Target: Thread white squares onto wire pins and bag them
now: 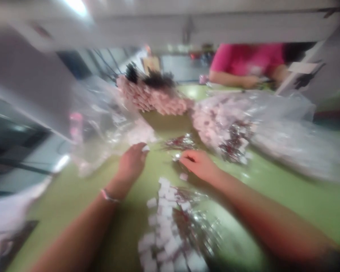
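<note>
My left hand (pixel 132 160), a thin band at its wrist, is closed with a small white piece (pixel 145 148) at its fingertips. Opposite it, my right hand (pixel 200 164) pinches a small shiny silvery piece (pixel 176 156); blur hides its exact kind. Just beyond the right fingers lies a small bunch of dark red stems with silvery tips (pixel 181 142). Nearer to me, many white block-like pieces (pixel 166 211) are heaped on the green table (pixel 82 200). A larger bunch of silvery-tipped stems (pixel 200 223) lies against their right side.
Pink bundles with dark tops (pixel 158 98) stand at the back. A clear plastic bag (pixel 102 128) sits at left; another (pixel 289 132) lies at right beside pale pink pieces (pixel 215 117). Across the table is a person in a pink top (pixel 243 62). An overhead beam (pixel 158 28) spans above.
</note>
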A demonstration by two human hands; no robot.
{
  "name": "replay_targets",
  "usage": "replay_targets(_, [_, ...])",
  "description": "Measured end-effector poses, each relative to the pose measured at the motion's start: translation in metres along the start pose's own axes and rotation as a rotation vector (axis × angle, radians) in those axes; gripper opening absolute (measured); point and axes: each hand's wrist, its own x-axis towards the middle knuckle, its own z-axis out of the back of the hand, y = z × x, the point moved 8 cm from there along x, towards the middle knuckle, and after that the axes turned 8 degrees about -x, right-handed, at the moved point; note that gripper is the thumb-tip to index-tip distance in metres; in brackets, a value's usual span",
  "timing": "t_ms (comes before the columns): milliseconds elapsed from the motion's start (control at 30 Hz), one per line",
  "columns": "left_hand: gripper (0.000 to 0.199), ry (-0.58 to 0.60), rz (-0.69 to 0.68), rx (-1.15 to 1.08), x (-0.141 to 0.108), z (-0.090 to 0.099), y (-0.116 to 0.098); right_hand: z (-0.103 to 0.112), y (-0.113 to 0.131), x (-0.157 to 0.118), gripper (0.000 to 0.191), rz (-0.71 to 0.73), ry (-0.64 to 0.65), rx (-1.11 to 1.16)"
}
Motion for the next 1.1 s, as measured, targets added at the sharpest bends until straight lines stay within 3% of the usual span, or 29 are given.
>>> replay_targets(67, [0.029, 0.031, 0.149, -0.378, -0.01, -0.008, 0.003, 0.001, 0.002, -0.002, 0.026, -0.011, 0.007, 0.03])
replay_targets(167, [0.034, 0.179, 0.343, -0.944, -0.025, -0.036, -0.001, -0.001, 0.004, -0.004, 0.036, -0.054, 0.054, 0.066])
replay_targets(300, [0.032, 0.312, 0.425, -1.256, -0.036, -0.056, -0.015, -0.007, 0.004, -0.006, 0.029, -0.091, 0.119, 0.084])
replay_targets(500, [0.024, 0.434, 0.337, -1.261, -0.043, -0.06, -0.032, -0.016, 0.003, -0.007, 0.025, -0.025, 0.14, 0.046])
replay_targets(733, [0.027, 0.42, 0.252, -1.2, -0.042, -0.058, -0.027, -0.02, 0.001, -0.007, 0.025, -0.034, 0.181, 0.056])
replay_targets(900, [0.028, 0.43, 0.18, -1.024, -0.041, -0.056, -0.025, -0.02, 0.001, -0.007, 0.029, 0.024, 0.168, -0.094])
replay_targets(1100, [0.025, 0.427, 0.039, -0.874, -0.043, -0.048, -0.035, -0.018, 0.0, -0.009, 0.018, -0.025, 0.274, -0.047])
